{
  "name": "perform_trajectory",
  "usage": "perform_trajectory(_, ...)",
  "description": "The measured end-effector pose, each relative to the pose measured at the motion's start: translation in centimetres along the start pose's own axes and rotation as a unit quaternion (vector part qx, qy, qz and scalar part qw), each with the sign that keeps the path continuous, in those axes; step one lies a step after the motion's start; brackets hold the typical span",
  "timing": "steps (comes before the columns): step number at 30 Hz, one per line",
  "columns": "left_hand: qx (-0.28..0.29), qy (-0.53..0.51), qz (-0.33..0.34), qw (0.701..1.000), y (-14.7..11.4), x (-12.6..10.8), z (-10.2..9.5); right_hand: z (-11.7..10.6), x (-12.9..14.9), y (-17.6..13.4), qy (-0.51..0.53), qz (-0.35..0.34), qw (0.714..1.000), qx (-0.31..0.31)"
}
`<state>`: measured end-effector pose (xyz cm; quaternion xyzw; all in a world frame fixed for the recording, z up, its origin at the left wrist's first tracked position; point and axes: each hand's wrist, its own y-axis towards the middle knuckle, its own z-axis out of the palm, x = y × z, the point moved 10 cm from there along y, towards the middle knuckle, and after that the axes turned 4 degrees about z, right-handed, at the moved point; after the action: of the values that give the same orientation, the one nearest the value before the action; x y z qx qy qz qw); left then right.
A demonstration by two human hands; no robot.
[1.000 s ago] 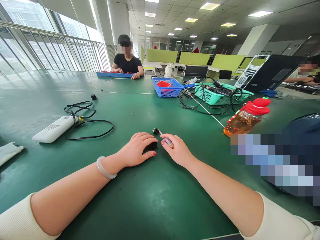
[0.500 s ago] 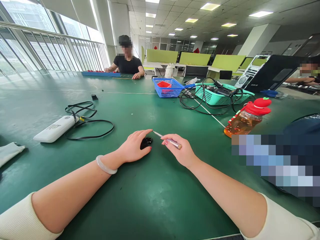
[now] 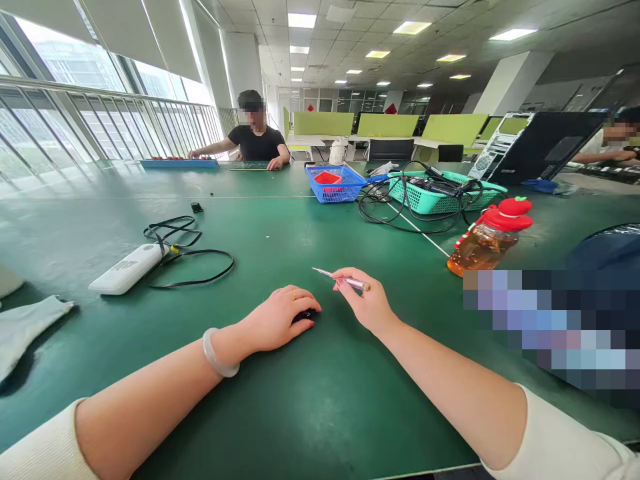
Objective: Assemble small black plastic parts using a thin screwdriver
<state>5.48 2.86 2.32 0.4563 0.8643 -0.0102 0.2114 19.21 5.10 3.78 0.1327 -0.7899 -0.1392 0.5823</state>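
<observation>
My left hand [image 3: 286,317] rests on the table with fingers and thumb curled around a small black part [image 3: 304,315]. Most of that part is hidden under the fingers, so its kind cannot be made out. In my right hand [image 3: 367,303] is a slim screwdriver [image 3: 356,283] with a clear handle, held between thumb and fingers. Its thin metal shaft points left, and the tip is above and apart from my left fingertips.
A white power strip [image 3: 127,270] with a black cord lies left. Farther off are a blue basket [image 3: 336,190], a green basket [image 3: 435,200] with tangled cables, and a red-lidded bottle [image 3: 483,247]. One person [image 3: 257,140] sits across the green table [image 3: 310,413].
My left hand has drawn nearer to me and its fingers have closed in around the black part. The screwdriver tip, earlier at my left fingertip, is now apart from it. The view has shifted slightly.
</observation>
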Motion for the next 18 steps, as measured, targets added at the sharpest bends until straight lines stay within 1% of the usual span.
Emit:
perform_trajectory(3, 0.018, 0.012, -0.009, 1.0, -2.2, -0.7, -0.2, 0.0, -0.1, -0.1, 0.005, 0.004, 1.0, 0.001)
perform_trajectory(6, 0.024, 0.027, -0.035, 0.999, -5.9, -0.4, -1.4, 0.2, -0.2, -0.2, 0.008, 0.012, 1.0, 0.008)
perform_trajectory(9, 0.013, 0.065, -0.102, 0.993, -11.0, 2.0, -3.1, 0.4, -0.3, -0.2, 0.007, 0.019, 1.0, 0.013)
perform_trajectory(12, -0.012, 0.103, -0.187, 0.977, -16.6, 5.6, -5.1, 0.6, -0.4, -0.1, 0.011, 0.027, 0.999, 0.017)
perform_trajectory(14, -0.028, 0.121, -0.233, 0.965, -19.8, 7.8, -6.4, 0.7, -0.6, -0.1, 0.01, 0.032, 0.999, 0.02)
perform_trajectory(16, -0.04, 0.145, -0.282, 0.948, -22.2, 9.7, -7.6, 0.8, -0.7, -0.1, 0.01, 0.035, 0.999, 0.019)
perform_trajectory(18, -0.052, 0.178, -0.318, 0.93, -23.5, 10.7, -8.9, 0.8, -0.7, -0.1, 0.009, 0.037, 0.999, 0.019)
